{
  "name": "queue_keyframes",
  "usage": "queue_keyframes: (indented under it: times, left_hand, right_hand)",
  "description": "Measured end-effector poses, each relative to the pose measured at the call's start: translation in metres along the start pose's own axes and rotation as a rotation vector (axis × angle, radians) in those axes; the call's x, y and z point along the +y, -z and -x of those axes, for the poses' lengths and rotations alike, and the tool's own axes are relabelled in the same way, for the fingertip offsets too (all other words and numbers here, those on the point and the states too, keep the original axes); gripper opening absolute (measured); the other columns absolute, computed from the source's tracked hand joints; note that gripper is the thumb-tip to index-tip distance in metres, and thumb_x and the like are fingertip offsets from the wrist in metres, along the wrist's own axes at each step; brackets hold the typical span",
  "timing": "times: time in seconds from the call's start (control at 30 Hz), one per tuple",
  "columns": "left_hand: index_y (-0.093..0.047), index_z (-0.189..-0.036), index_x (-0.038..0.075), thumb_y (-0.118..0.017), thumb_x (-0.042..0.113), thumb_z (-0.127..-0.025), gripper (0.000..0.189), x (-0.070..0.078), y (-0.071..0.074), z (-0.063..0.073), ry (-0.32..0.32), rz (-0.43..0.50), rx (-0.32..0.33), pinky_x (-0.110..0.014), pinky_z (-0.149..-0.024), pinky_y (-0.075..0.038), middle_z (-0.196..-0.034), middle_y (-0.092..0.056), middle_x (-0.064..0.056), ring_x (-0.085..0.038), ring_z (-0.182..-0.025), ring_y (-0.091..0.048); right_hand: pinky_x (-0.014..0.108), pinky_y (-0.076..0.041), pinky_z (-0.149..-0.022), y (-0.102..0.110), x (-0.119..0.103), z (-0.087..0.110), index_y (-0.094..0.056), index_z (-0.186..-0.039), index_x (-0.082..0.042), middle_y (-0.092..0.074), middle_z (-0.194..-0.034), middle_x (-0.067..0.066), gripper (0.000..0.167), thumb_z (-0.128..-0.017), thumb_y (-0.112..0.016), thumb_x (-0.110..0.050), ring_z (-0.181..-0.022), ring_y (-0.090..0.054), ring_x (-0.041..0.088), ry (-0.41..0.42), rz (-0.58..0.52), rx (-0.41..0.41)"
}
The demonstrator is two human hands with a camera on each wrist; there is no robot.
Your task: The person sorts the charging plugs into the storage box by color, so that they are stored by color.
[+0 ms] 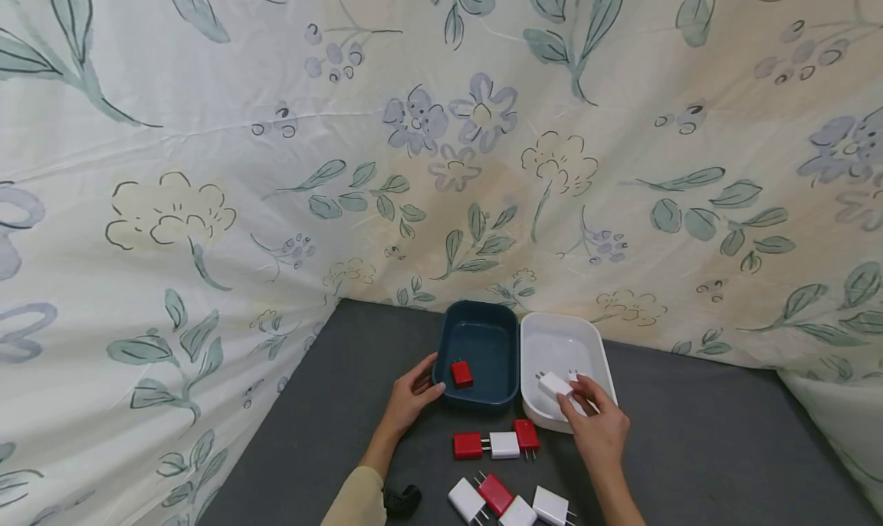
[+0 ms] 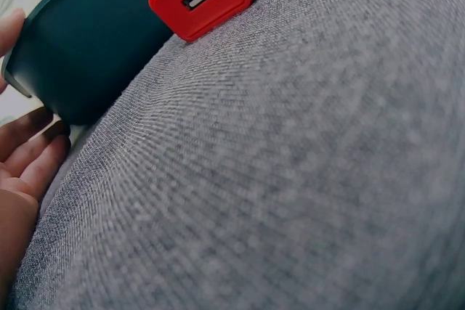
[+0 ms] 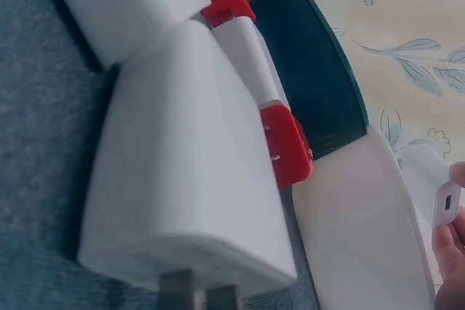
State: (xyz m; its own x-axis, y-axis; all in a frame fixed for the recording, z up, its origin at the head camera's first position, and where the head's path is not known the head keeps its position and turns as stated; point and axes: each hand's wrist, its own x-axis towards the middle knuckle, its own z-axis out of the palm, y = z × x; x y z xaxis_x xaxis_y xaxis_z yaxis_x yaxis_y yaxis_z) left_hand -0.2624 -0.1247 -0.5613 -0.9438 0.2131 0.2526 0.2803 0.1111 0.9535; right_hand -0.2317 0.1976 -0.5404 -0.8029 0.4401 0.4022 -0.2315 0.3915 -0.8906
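My right hand [image 1: 600, 426] pinches a white USB charger plug [image 1: 554, 386] over the white bin [image 1: 600, 342], its prongs pointing away to the left. The right wrist view shows the port end of this held white charger [image 3: 447, 201] close to the fingers. Partly behind it, another white charger [image 1: 572, 375] lies inside the bin. My left hand [image 1: 408, 396] rests against the near left corner of the dark blue bin [image 1: 483, 397], thumb and fingers relaxed along its outer wall. One red charger [image 1: 462, 374] lies inside that blue bin.
In front of the bins, a red charger [image 1: 467, 445], a white charger [image 1: 504, 445] and another red charger [image 1: 526, 435] form a row. Nearer me lie several more, including a red one [image 1: 495, 494] and a white one [image 1: 550, 504]. A floral curtain [image 1: 414, 227] hangs behind the grey table [image 1: 690, 434].
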Motion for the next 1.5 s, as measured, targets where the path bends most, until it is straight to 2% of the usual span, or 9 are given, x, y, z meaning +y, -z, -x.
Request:
queue_keyframes:
  times: [0.4, 0.77, 0.87, 1.03, 1.1, 1.5]
  left_hand:
    - [-0.039, -0.148, 0.003, -0.065, 0.015, -0.093, 0.062, 0.002, 0.000, 0.001, 0.009, -0.022, 0.000, -0.055, -0.109, -0.038, -0.149, -0.043, -0.024, -0.039, -0.135, -0.046]
    - [-0.040, -0.148, 0.003, -0.066, 0.012, -0.093, 0.061, 0.001, 0.000, 0.000, 0.007, -0.004, 0.013, -0.055, -0.109, -0.039, -0.149, -0.043, -0.024, -0.040, -0.134, -0.047]
    - [-0.040, -0.147, 0.002, -0.066, 0.014, -0.092, 0.062, 0.000, 0.000, 0.001, 0.003, 0.004, 0.013, -0.054, -0.108, -0.040, -0.148, -0.044, -0.024, -0.041, -0.133, -0.047]
    - [-0.040, -0.148, 0.004, -0.067, 0.016, -0.092, 0.063, 0.001, 0.000, 0.000, 0.008, 0.009, 0.010, -0.054, -0.109, -0.039, -0.148, -0.044, -0.024, -0.040, -0.134, -0.047]
    - [-0.039, -0.148, 0.004, -0.066, 0.015, -0.093, 0.063, 0.001, 0.001, 0.000, 0.012, 0.003, 0.005, -0.054, -0.109, -0.039, -0.148, -0.044, -0.024, -0.040, -0.134, -0.047]
    - [-0.039, -0.148, 0.004, -0.065, 0.015, -0.094, 0.062, 0.003, 0.001, 0.001, 0.019, -0.014, 0.001, -0.054, -0.109, -0.039, -0.148, -0.044, -0.023, -0.039, -0.134, -0.047]
  right_hand:
    - [0.005, -0.050, -0.074, -0.006, 0.001, -0.003, -0.069, -0.112, 0.002, -0.073, -0.099, 0.018, 0.046, -0.068, -0.083, 0.006, -0.077, -0.061, -0.015, 0.014, -0.034, 0.011]
    - [0.003, -0.048, -0.074, -0.010, 0.002, -0.007, -0.070, -0.113, -0.001, -0.073, -0.101, 0.018, 0.044, -0.071, -0.084, 0.001, -0.078, -0.060, -0.014, 0.000, 0.021, -0.004]
    - [0.002, -0.047, -0.074, -0.010, 0.002, -0.008, -0.070, -0.113, -0.001, -0.073, -0.101, 0.016, 0.043, -0.072, -0.084, -0.001, -0.079, -0.065, -0.005, 0.003, 0.063, -0.008]
    - [0.000, -0.044, -0.075, -0.012, -0.001, -0.013, -0.069, -0.115, -0.002, -0.074, -0.101, 0.016, 0.044, -0.074, -0.083, -0.003, -0.089, -0.070, 0.023, 0.018, 0.117, -0.027]
    - [-0.001, -0.043, -0.075, -0.013, -0.002, -0.015, -0.068, -0.116, -0.002, -0.073, -0.102, 0.016, 0.043, -0.075, -0.082, -0.004, -0.090, -0.071, 0.029, 0.019, 0.129, -0.039]
    - [0.001, -0.044, -0.077, -0.017, -0.004, -0.023, -0.069, -0.115, -0.003, -0.074, -0.101, 0.015, 0.044, -0.074, -0.084, -0.008, -0.088, -0.072, 0.028, 0.044, 0.182, -0.052]
